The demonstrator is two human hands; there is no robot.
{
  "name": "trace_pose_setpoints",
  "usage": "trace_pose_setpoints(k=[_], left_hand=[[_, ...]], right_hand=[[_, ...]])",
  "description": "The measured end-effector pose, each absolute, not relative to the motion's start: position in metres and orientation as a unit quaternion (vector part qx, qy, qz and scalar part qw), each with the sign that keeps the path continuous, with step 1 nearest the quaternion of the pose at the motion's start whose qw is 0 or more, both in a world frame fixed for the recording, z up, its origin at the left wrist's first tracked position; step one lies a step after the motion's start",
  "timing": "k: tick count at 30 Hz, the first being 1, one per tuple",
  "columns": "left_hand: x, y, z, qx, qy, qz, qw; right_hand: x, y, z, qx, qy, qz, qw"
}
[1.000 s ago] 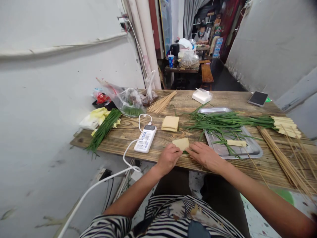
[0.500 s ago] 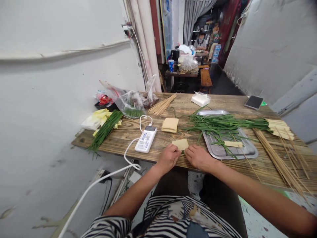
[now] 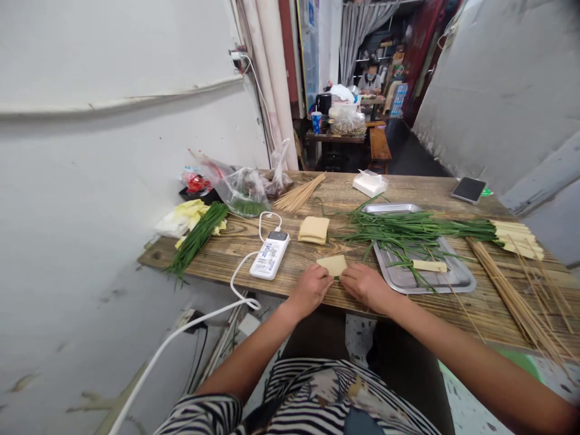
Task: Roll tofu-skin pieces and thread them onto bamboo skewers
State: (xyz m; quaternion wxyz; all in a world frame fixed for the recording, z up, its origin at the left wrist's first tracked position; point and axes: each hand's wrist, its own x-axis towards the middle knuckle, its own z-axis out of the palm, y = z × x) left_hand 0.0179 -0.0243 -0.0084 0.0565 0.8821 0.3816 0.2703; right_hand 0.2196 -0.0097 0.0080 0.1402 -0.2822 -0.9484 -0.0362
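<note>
Tofu sheet point(image 3: 333, 264) lies flat at the table's point(image 3: 290, 257) near edge, left of the tray point(image 3: 457, 278). Left hand point(image 3: 310, 288) and right hand point(image 3: 366, 284), fingers curled, pinch its near edge from either side.

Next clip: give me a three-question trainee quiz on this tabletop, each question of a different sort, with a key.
1. True or false: both hands touch the single tofu sheet at the table's near edge.
2. What lies across the metal tray? A) chives B) phone C) skewers
3. Fill in: the white power bank lies to the ___ of the tofu stack.

Key: 1 true: the left hand and right hand meet at the sheet's near edge. 2 A: the chives cross the tray; the phone and skewers lie on the wood. 3 left.
</note>
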Motion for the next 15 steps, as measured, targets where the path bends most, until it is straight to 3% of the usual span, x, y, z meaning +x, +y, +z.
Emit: trace_pose_setpoints(k=[8, 15], left_hand=[[0.004, -0.021, -0.004, 0.885, 0.353, 0.287, 0.095], [-0.004, -0.024, -0.011, 0.837, 0.414, 0.329, 0.137]], right_hand=[[0.214, -0.025, 0.0, -0.298, -0.938, -0.051, 0.171], [0.204, -0.028, -0.011, -0.38, -0.888, 0.089, 0.243]])
